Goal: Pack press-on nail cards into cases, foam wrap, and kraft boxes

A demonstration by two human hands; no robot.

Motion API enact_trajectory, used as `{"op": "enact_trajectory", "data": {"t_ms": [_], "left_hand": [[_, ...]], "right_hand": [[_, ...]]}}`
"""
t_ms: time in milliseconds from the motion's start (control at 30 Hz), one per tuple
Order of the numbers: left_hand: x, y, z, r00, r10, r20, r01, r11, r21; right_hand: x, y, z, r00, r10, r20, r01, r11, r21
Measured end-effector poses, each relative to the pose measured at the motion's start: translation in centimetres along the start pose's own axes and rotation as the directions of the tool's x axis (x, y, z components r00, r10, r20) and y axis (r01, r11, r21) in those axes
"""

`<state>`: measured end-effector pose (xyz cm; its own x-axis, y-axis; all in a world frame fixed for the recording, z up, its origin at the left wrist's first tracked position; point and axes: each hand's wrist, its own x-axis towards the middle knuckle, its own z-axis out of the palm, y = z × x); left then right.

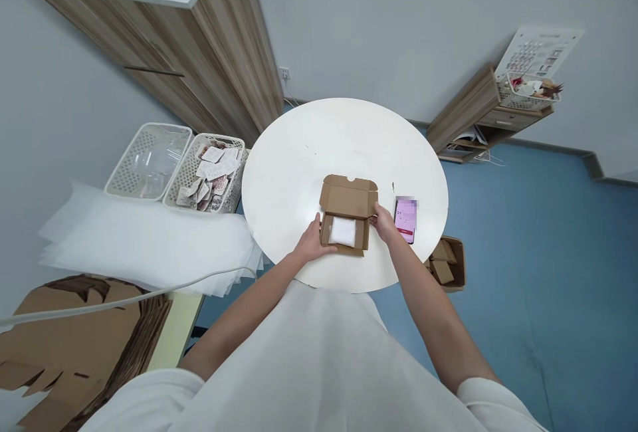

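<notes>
A small brown cardboard box (347, 198) lies with its lid raised on the round white table (309, 153). Inside it sits a white wrapped packet (343, 231). My left hand (312, 243) grips the box's left side, fingers curled round the wall. On the right side, my right hand (383, 222) holds the box wall near the lid hinge. A phone (405, 218) with a pink screen lies on the table just right of my right hand.
Two white baskets (149, 161) stand to the left, one holding several small cards (212, 173). White foam sheets (144, 239) and flat cardboard blanks (74, 345) lie on a side table. A carton (447, 262) sits on the blue floor. Wooden cabinets line the wall.
</notes>
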<state>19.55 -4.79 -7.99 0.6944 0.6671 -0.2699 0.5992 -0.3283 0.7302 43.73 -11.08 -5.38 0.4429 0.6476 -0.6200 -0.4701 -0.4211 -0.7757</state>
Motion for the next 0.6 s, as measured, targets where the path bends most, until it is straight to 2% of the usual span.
{"op": "enact_trajectory", "data": {"t_ms": [100,200,433,500,600], "left_hand": [[-0.3,-0.5,-0.4,0.994,0.089,0.067,-0.094,0.992,0.081],[-0.4,-0.8,-0.2,0.990,0.122,0.066,-0.130,0.983,0.129],[-0.3,-0.6,0.6,0.998,0.056,0.000,-0.055,0.995,0.085],[-0.4,-0.6,0.6,1.000,0.029,-0.006,-0.029,0.997,0.072],[-0.4,-0.4,0.7,1.000,-0.017,-0.019,0.018,0.999,0.039]], "right_hand": [[-0.3,0.0,0.2,1.000,-0.007,-0.001,0.007,1.000,0.003],[-0.5,0.0,0.3,1.000,-0.009,-0.008,0.009,1.000,0.012],[-1.5,0.7,0.3,0.994,-0.094,0.061,0.096,0.995,-0.016],[-2.2,1.1,0.3,0.987,-0.143,0.070,0.148,0.987,-0.069],[-3.3,1.9,0.3,0.979,-0.199,0.037,0.202,0.950,-0.236]]}}
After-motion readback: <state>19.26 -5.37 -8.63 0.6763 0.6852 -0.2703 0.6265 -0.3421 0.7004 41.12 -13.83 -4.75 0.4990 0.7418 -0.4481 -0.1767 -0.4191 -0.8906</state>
